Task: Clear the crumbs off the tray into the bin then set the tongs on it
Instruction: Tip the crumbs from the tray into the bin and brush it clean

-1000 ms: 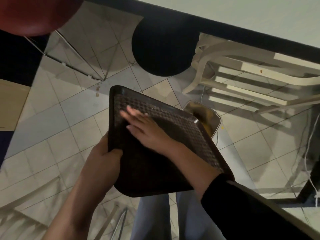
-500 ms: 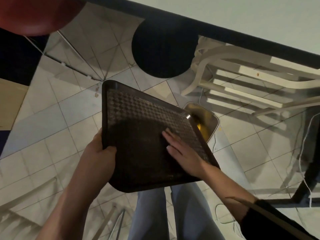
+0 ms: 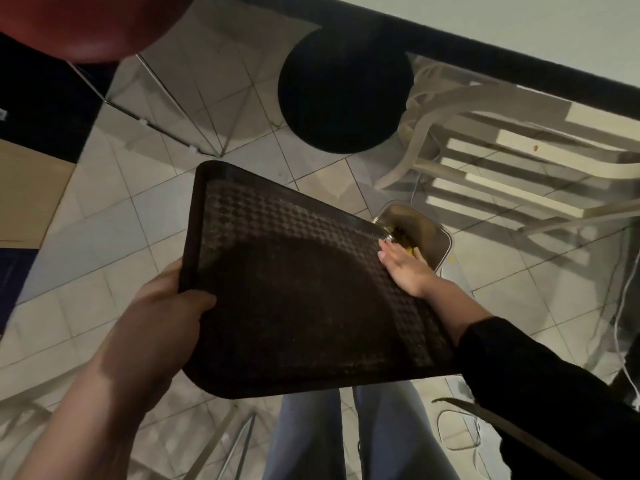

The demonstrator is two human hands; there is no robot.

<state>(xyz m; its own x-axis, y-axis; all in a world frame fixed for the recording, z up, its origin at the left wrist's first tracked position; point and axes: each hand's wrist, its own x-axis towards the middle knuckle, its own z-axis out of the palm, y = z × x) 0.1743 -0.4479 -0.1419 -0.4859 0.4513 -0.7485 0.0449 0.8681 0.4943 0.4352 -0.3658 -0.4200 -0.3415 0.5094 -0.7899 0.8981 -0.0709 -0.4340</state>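
A dark brown tray (image 3: 298,292) with a woven-pattern surface is held tilted over the tiled floor. My left hand (image 3: 162,320) grips its left edge, thumb on top. My right hand (image 3: 407,268) lies flat and open at the tray's right edge, fingers reaching its far right corner. Just beyond that corner stands a small metal bin (image 3: 434,226) on the floor, with yellow crumbs (image 3: 408,250) inside it. No tongs are in view.
A round black stool seat (image 3: 343,95) stands behind the tray. A cream slatted chair (image 3: 502,174) sits at the right under a pale table edge (image 3: 519,39). A red round seat (image 3: 79,22) is top left. White cables (image 3: 623,289) trail at right. My legs (image 3: 346,434) are below.
My right hand has swept across the tray from its far left part to its right edge by the bin. The tray has shifted slightly left and nearer; my left hand keeps its grip.
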